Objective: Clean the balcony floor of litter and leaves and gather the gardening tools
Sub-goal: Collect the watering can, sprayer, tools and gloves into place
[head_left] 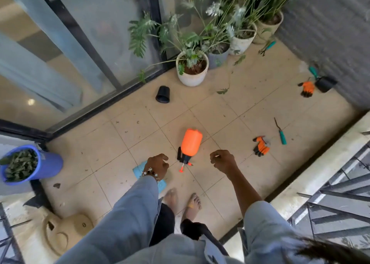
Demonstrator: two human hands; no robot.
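An orange spray bottle point(191, 145) lies on its side on the tiled floor, between my two hands. My left hand point(157, 164) hovers left of its nozzle with fingers loosely curled, holding nothing. My right hand point(223, 160) hangs to the right, also loosely curled and empty. Under my left hand lies a light-blue flat object point(138, 170). An orange glove point(260, 146) and a teal-handled tool point(281, 132) lie to the right. Farther off are a second orange glove point(307, 88), a teal trowel point(314, 72) and teal pruners point(268, 47). A blue bucket point(48, 164) holds leaves.
Several potted plants point(192, 69) stand along the glass door and far wall. A black pot point(163, 94) lies tipped on the tiles, another black pot point(325, 83) at the right wall. Loose leaves point(222, 91) dot the floor. A railing point(330, 203) borders the right edge.
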